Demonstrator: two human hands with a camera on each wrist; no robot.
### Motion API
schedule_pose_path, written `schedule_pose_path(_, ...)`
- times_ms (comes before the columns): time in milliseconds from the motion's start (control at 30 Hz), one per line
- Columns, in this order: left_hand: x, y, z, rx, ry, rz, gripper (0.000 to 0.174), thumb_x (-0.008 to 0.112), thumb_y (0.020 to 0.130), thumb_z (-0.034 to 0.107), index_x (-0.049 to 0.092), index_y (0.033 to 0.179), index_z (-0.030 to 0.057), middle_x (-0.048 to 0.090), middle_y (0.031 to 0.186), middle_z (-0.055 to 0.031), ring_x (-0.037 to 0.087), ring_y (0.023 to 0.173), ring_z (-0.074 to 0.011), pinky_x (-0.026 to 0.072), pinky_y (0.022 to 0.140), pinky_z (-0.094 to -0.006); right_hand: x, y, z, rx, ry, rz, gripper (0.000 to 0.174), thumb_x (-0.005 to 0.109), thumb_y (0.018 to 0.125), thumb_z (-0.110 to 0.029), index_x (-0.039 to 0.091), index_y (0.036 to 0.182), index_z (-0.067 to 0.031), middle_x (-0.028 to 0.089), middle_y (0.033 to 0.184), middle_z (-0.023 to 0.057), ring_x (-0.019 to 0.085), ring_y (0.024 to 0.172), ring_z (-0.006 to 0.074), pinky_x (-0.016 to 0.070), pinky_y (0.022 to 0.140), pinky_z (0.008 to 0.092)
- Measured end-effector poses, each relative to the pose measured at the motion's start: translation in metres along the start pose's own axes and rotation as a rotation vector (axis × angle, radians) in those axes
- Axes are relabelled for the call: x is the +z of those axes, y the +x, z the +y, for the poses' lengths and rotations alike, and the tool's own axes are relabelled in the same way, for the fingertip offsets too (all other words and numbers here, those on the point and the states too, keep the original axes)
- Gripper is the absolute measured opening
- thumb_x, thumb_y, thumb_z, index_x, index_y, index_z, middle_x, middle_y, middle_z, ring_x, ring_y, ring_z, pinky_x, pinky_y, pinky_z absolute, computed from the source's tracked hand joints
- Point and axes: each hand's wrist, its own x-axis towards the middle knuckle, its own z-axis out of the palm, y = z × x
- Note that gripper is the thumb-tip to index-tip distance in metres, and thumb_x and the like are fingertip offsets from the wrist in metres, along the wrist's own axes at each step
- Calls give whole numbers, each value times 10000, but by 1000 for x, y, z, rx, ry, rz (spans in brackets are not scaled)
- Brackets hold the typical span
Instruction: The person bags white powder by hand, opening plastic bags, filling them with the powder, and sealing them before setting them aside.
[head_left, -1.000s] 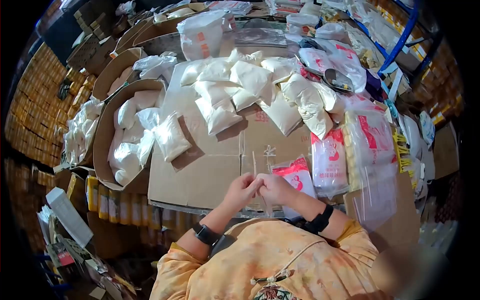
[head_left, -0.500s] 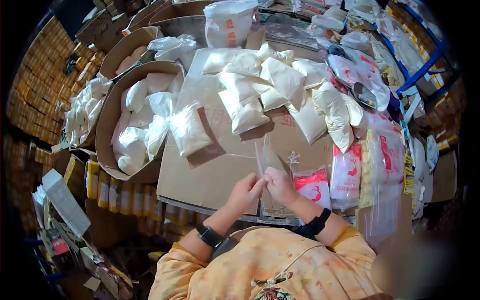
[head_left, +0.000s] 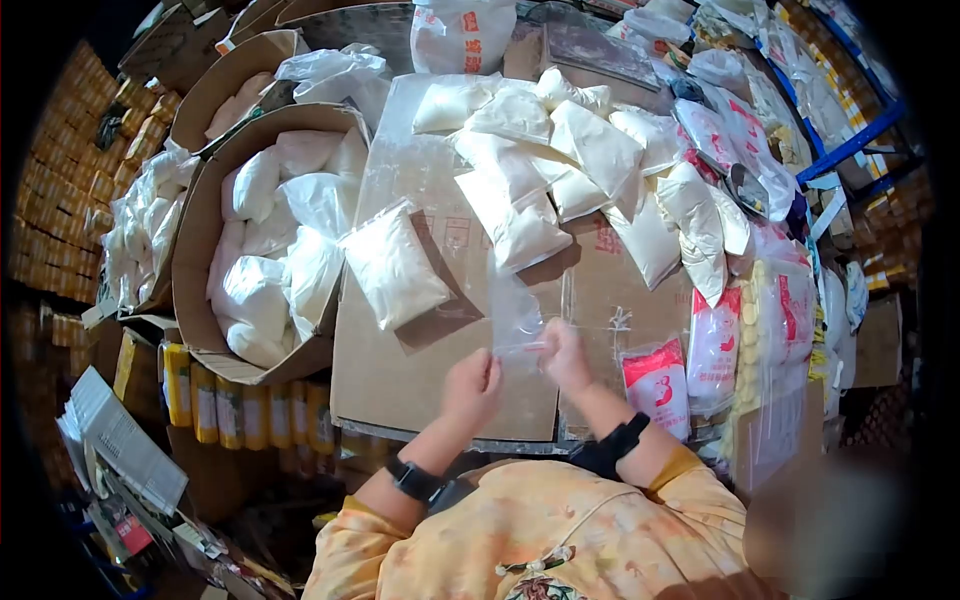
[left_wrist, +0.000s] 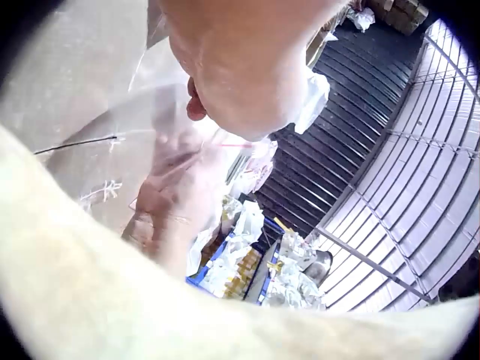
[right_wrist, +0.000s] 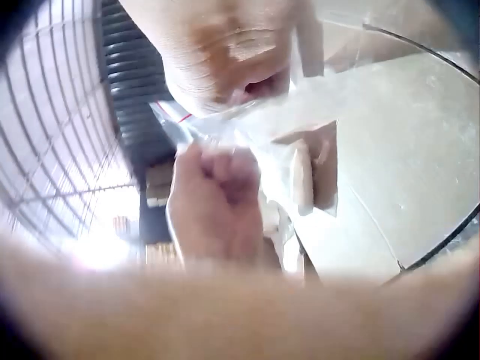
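A clear, empty-looking plastic bag (head_left: 515, 312) with a thin red line along its mouth stretches between both hands, above the cardboard. The left hand (head_left: 472, 390) pinches one end of the mouth, and the right hand (head_left: 566, 358) pinches the other. In the right wrist view the bag (right_wrist: 281, 116) spans from the left hand (right_wrist: 216, 202) to the right hand (right_wrist: 225, 56), fingers curled on it. The left wrist view shows the left hand (left_wrist: 240, 67) close up, its fingertips partly hidden. A filled white bag (head_left: 395, 270) lies just beyond the left hand.
Several filled cream bags (head_left: 595, 150) are heaped on the cardboard sheet (head_left: 440, 390). At the left stands a carton (head_left: 190, 290) of white bags. Red-and-white printed packs (head_left: 657, 385) lie at the right. Yellow packages (head_left: 230, 408) line the space below the table edge.
The hands have moved apart, and the clear bag, earlier narrow and upright between them, is now spread between them. The head view has shifted, so the cardboard and bags sit differently in it.
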Motion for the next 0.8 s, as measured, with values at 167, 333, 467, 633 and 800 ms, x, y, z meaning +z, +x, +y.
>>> schedule_pose_path(167,-49,-1,-57,48,497,-36,100,563,749,82,477,704,57,549,654,-136,547,620,-361,432,552,-427,-16,47,44,279,-216,-420,225,531,836,-194,560,674,-42,577,617,57,555,532,164,442,488,322)
schedule_pose_path(333,-85,-19,-88,-88,299,120,160,570,716,-4,467,829,43,498,614,-106,529,568,-278,421,527,-358,1,126,26,750,503,-6,441,529,868,-450,526,1014,-34,560,899,96,548,802,204,467,695,347)
schedule_pose_path(467,-104,-35,-79,-248,107,112,291,558,735,-24,467,1001,48,473,621,-77,487,573,-205,400,543,-301,25,179,73,852,866,237,464,547,869,-414,465,1161,-62,521,1057,104,539,905,255,462,797,423)
schedule_pose_path(633,-111,-50,-87,-262,8,184,368,509,730,-55,559,1076,61,465,620,-13,474,565,-128,395,551,-249,12,181,82,498,385,349,234,533,865,-175,531,1054,-37,558,940,86,555,835,208,487,725,356)
schedule_pose_path(800,-122,-34,-59,-135,-244,382,387,456,754,-117,593,1082,35,413,667,57,373,600,-28,327,557,-157,-48,106,-30,54,551,485,213,514,868,-152,578,931,42,598,825,94,571,727,161,468,627,294)
